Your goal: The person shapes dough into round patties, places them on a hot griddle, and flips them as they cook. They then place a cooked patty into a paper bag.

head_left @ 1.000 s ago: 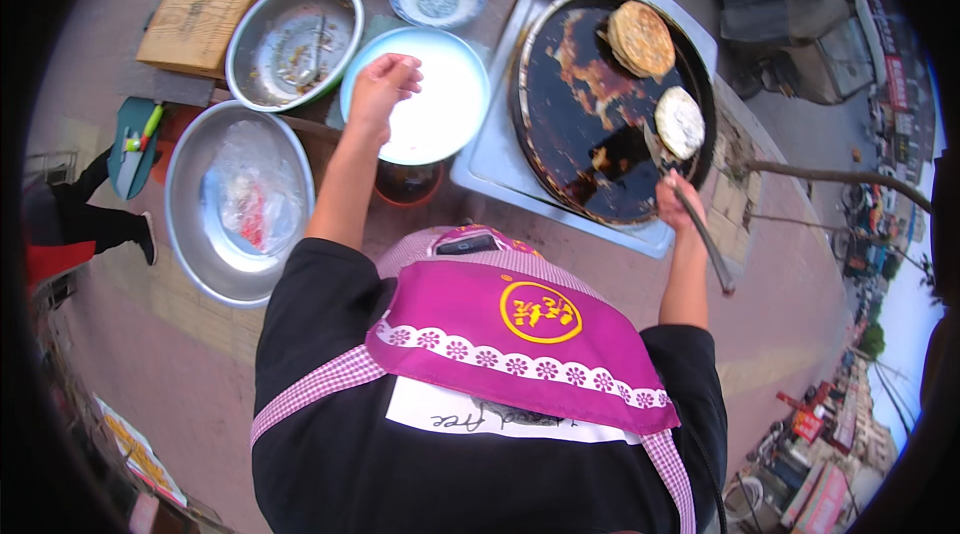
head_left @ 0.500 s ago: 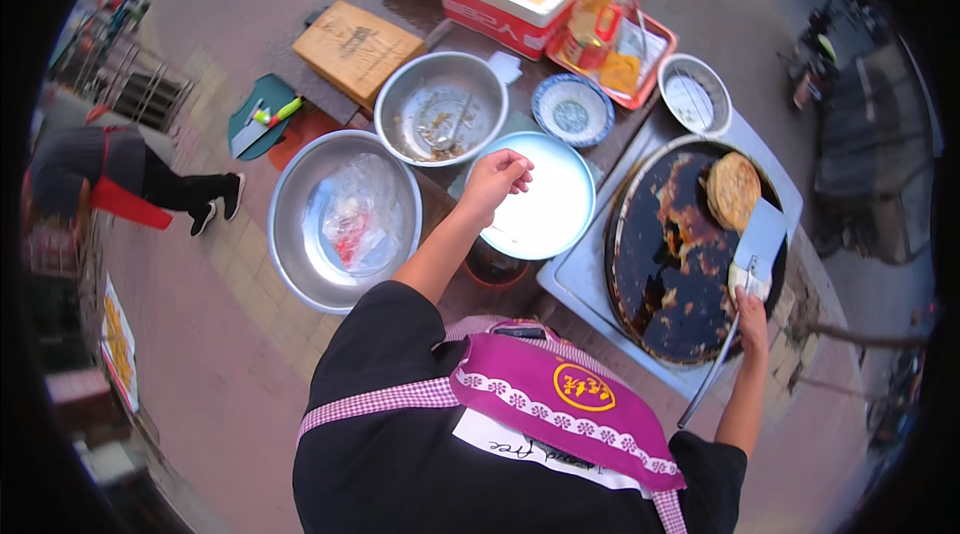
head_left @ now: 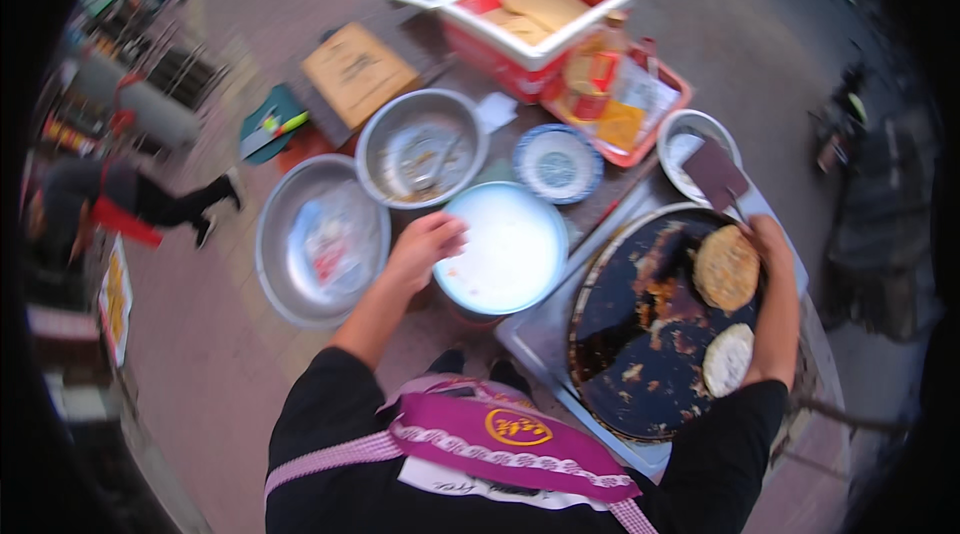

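Note:
My right hand (head_left: 766, 238) is closed round a metal spatula; its dark-looking blade (head_left: 714, 174) points up and away, over the edge of a pale bowl (head_left: 682, 148). Most of the handle is hidden. Just left of that hand, a browned round flatbread (head_left: 726, 267) lies on the black griddle (head_left: 630, 334). A paler flatbread (head_left: 729, 360) sits nearer me, beside my forearm. My left hand (head_left: 428, 246), fingers curled together, hovers at the left rim of a light-blue-rimmed basin (head_left: 505, 244) with a white inside. Nothing shows in those fingers, though they are blurred.
Two steel bowls (head_left: 284, 279) stand left, one holding plastic bags, the other food scraps (head_left: 422, 149). Beyond are a patterned plate (head_left: 557, 166), a red tray (head_left: 682, 94) with a bottle, a cardboard box (head_left: 358, 74) and a red-white foam box (head_left: 500, 59). A person (head_left: 120, 199) walks at left.
My right hand has moved up and away from me, and the spatula has swung off the paler flatbread to the bowl. My left hand has shifted slightly left and nearer in the picture; the view has tilted.

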Available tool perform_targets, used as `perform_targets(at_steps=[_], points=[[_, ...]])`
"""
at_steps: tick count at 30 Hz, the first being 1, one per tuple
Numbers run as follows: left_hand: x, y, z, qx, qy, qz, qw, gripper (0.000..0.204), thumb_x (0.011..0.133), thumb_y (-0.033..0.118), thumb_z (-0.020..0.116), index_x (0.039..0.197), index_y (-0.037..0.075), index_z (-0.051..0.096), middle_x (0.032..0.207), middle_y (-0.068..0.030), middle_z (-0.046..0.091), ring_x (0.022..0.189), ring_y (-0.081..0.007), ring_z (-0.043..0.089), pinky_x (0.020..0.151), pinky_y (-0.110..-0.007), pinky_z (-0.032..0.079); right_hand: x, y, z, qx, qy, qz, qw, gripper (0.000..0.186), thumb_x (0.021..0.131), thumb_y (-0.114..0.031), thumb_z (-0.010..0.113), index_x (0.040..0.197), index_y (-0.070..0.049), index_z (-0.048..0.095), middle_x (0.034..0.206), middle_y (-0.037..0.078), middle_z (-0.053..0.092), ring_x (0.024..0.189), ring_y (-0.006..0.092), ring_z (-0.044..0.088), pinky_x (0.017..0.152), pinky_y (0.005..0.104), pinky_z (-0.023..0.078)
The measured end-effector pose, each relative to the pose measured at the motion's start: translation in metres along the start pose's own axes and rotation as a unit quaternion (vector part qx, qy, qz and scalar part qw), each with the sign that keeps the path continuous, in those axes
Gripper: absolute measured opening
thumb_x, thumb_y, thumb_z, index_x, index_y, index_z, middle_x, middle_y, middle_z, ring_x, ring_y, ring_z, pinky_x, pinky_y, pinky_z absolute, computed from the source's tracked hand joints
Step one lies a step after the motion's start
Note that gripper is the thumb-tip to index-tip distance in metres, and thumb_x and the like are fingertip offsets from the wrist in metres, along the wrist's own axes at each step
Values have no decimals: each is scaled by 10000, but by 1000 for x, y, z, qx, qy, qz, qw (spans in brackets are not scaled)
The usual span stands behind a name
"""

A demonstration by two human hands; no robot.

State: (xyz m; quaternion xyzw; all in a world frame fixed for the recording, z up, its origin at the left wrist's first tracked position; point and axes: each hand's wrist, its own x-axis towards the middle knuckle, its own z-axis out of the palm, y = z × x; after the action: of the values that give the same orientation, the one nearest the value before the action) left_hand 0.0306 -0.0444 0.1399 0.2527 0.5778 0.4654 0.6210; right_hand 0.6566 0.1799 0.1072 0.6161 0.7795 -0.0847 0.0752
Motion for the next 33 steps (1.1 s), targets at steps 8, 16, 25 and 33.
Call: perform_targets(at_steps=[8,16,25,33], points=[[-20,-19,13,35,45,-50,997,155,931,172,573,954,28,626,812,-40,630,709,-104,575,664,-232,465,74,-19,-14,-27,-119,68,990,318,836,-344,646,942,-46,674,944,191,670,909,353,644,790,434,495],[-27,-22,7,20,67,-60,996,151,957,178,541,940,44,608,781,-24,619,686,-85,561,653,-214,447,145,8,59,-238,-12,44,970,192,875,-160,514,908,-75,683,975,141,691,914,332,678,774,443,549],[-28,-30,-2,-85,27,-50,995,225,972,204,515,1021,13,622,876,-56,646,793,-124,604,738,-248,476,163,2,68,-223,-1,82,971,267,929,-192,418,990,-74,649,1038,158,672,955,351,658,804,471,531],[-5,-42,3,-154,-26,-73,985,210,963,199,541,1050,20,606,928,-68,637,848,-162,617,784,-275,493,100,-106,38,0,201,10,980,268,968,-201,378,1046,-59,592,1027,182,659,954,384,624,782,476,499]])
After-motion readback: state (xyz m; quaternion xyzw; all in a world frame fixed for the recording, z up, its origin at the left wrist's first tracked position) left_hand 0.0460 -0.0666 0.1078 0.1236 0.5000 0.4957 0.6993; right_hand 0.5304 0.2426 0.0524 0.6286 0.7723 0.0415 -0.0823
